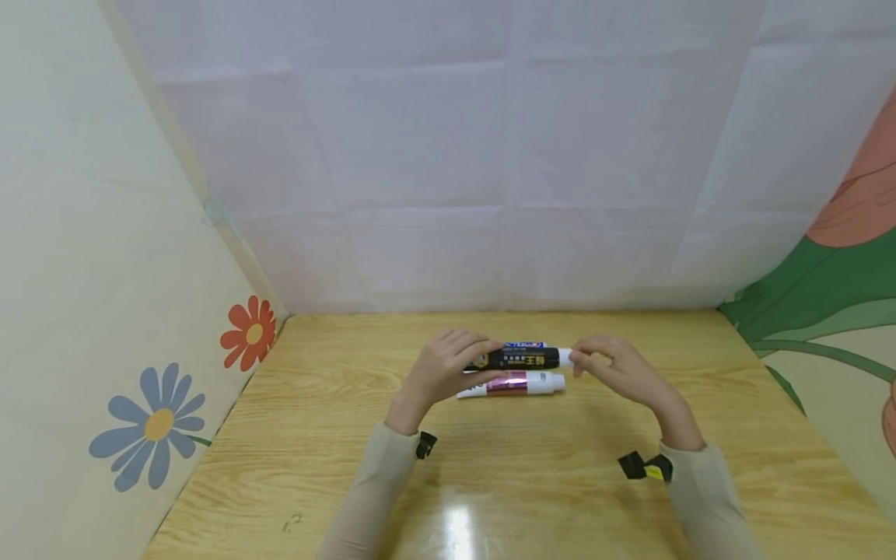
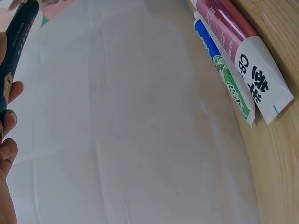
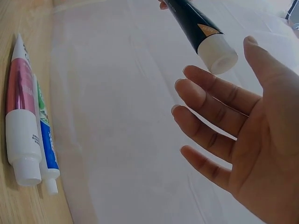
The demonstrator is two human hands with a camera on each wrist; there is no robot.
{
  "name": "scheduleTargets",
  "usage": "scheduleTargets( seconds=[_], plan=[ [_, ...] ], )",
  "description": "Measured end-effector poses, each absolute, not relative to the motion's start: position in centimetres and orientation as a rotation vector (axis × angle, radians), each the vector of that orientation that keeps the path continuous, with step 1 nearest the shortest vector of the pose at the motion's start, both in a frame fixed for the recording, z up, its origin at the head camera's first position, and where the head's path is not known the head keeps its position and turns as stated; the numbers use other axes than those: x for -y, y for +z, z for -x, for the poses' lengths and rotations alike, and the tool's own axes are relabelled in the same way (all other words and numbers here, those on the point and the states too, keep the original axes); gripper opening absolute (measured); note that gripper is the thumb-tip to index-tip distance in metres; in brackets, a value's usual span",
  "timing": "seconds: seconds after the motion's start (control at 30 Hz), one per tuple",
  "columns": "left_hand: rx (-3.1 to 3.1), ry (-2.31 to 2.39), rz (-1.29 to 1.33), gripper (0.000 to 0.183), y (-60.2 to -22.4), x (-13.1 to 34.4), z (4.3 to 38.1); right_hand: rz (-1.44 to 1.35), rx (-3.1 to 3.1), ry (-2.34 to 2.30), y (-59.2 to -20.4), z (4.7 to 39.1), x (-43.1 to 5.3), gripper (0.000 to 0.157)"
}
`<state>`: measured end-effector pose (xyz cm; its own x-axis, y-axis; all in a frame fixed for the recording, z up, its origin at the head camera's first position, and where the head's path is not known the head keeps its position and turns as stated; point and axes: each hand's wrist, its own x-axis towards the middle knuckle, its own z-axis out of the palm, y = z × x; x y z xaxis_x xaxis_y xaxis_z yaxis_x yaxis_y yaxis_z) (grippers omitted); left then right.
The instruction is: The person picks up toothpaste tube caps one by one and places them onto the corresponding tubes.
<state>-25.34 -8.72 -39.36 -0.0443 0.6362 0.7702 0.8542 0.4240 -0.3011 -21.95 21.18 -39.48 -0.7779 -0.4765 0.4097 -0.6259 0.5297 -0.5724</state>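
Observation:
My left hand grips a black tube with gold lettering by its end, thumb below and fingers above. The tube is held above the table, its white cap pointing right. Around that cap my right hand has its fingers and thumb spread, with a gap to the cap in the right wrist view. On the table below lies a pink-and-white tube, printed with dark characters. Beside it lies a slimmer blue-and-green tube, mostly hidden behind the black one in the head view.
The wooden table meets a white sheet hung along its back edge. Side panels printed with flowers stand at left and right. Black straps are at both wrists.

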Motion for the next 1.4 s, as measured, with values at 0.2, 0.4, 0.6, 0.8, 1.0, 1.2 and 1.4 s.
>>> scheduleTargets(
  seconds=[0.2, 0.4, 0.6, 0.8, 1.0, 1.2, 1.4],
  plan=[
    [1.767, -0.292, 1.295, 0.047, -39.43, 8.7, 25.35, -0.879, 2.593, 1.096, -39.3, 21.68, -21.2, 0.022],
    [1.772, -0.298, 1.292, 0.048, -39.41, 8.71, 25.33, -0.919, 2.531, 1.11, -39.37, 21.62, -21.26, 0.035],
    [1.776, -0.296, 1.292, 0.047, -39.41, 8.74, 25.35, -0.949, 2.482, 1.154, -39.09, 21.37, -21.14, 0.042],
    [1.78, -0.293, 1.292, 0.046, -39.42, 8.73, 25.41, -0.969, 2.463, 1.124, -38.9, 21.28, -21.1, 0.041],
    [1.776, -0.288, 1.292, 0.047, -39.4, 8.75, 25.35, -0.994, 2.452, 1.132, -38.9, 21.34, -21.15, 0.036],
    [1.773, -0.281, 1.29, 0.046, -39.42, 8.77, 25.31, -1.004, 2.447, 1.125, -38.92, 21.39, -21.22, 0.034],
    [1.767, -0.276, 1.29, 0.045, -39.43, 8.79, 25.31, -1.0, 2.459, 1.11, -38.8, 21.27, -21.16, 0.03]
  ],
)
